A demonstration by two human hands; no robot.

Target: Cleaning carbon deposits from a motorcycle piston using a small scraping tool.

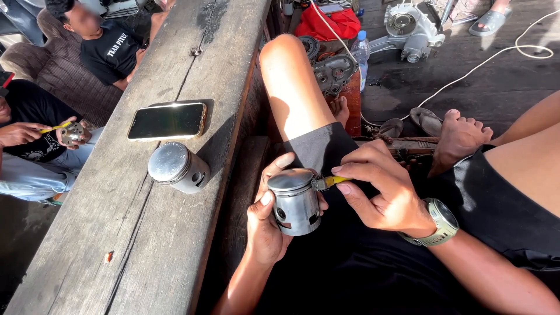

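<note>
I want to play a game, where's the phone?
The phone lies flat on the wooden bench, left of the hands, just behind the spare metal piston.

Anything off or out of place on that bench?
Mildly: a second piston lies tipped on its side near the plank's edge, beside a phone, and could roll. The left hand grips another piston; the right hand presses a yellow-handled tool to it.

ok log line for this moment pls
left hand: grips piston | right hand: yellow brush on piston | bench: second piston, phone
</note>
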